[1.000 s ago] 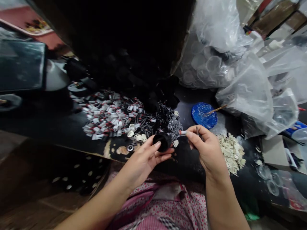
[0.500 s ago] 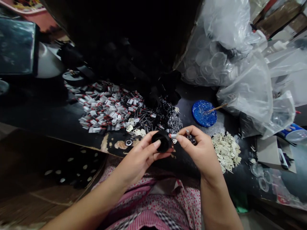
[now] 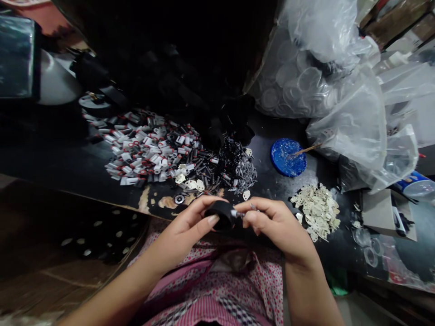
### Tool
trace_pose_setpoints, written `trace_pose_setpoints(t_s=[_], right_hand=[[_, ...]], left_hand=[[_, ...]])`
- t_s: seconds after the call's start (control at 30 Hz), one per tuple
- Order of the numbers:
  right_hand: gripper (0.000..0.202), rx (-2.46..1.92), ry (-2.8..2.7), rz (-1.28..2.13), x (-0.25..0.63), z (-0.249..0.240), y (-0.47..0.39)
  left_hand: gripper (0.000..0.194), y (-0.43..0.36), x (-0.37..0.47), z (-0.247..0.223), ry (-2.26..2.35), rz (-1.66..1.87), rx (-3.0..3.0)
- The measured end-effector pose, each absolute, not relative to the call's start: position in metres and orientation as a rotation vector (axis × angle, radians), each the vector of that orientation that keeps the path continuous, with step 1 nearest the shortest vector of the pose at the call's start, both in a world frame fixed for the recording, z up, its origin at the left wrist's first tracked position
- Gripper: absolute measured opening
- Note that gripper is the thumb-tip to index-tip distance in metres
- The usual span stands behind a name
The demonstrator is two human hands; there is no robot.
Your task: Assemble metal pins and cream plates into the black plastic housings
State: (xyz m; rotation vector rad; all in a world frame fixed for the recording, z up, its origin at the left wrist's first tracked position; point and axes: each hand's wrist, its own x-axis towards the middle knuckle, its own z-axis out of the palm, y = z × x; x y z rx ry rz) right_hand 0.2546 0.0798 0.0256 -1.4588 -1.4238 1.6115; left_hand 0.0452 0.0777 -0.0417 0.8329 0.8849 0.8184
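My left hand [image 3: 185,226] is closed round a hollow black round housing [image 3: 221,213], its thumb at the rim. From the housing's right side sticks out a small white sleeve [image 3: 234,213]. My right hand [image 3: 277,224] pinches a small coil spring [image 3: 240,214] whose end meets that sleeve. A thin metal tip shows above the right fingers; the rest of that piece is hidden in the hand. Just beyond both hands lie a pile of loose springs [image 3: 205,174] and a heap of small grey pieces [image 3: 247,175].
White-and-red sleeves [image 3: 146,149] are heaped at the left. A blue lid [image 3: 288,157] of clear grease holds a thin stick. Flat cream plates [image 3: 317,210] are piled at the right. Clear plastic bags [image 3: 353,122] stand behind. The worn table edge [image 3: 144,199] is close in front.
Both hands have come slightly lower and the housing has tilted. The white sleeve, earlier between my right fingers, now sits at the housing's side, and a spring shows in the right fingers.
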Motion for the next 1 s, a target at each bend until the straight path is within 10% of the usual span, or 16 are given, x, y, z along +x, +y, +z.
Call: trace_pose_setpoints(t_s=[0.27,0.57,1.0], right_hand=[[0.019,-1.523,-1.377,1.671,0.237,0.009,0.081],[0.015,-1.854,-2.356,0.431,0.196,-0.011,0.107],[0.012,-1.850,-2.405,0.303,0.186,-0.017,0.114]], left_hand=[[0.021,0.066,0.026,-0.045,0.916,0.717,0.816],[0.014,0.081,0.041,-0.034,0.951,1.146,0.221],[0.017,0.093,0.042,-0.042,0.936,1.208,0.310]])
